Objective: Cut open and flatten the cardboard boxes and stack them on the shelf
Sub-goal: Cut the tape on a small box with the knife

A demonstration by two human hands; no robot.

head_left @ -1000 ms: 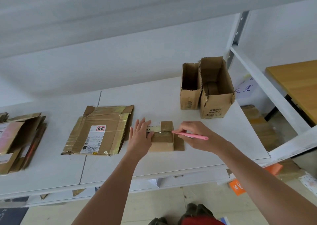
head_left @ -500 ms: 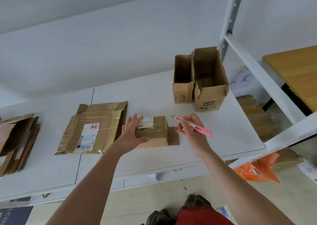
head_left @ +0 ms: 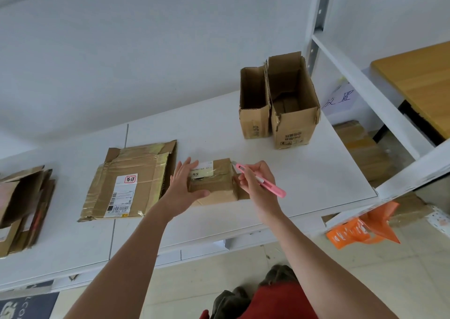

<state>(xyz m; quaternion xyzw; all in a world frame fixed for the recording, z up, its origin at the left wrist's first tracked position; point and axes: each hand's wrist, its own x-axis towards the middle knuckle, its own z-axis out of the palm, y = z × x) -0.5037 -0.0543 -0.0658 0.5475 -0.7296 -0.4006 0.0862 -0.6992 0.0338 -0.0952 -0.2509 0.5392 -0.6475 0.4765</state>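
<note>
Part of the job looks done: a flattened box lies on the shelf left of centre, and a stack of flattened cardboard sits at the shelf's left end. Left to do, as far as I can judge, are the small box now in hand and two open boxes standing upright side by side toward the back right corner.

The small box sits near the shelf's front edge, about midway along it, still taped and not flattened. The left hand steadies it from its left side, fingers spread apart, with the thumb pressed against the front face and the fingertips reaching its top left edge. The right hand is just beside the box's right end, fingers closed around a pink cutter. The cutter's tip meets the box's top right corner, seemingly ready to slit the tape.
</note>
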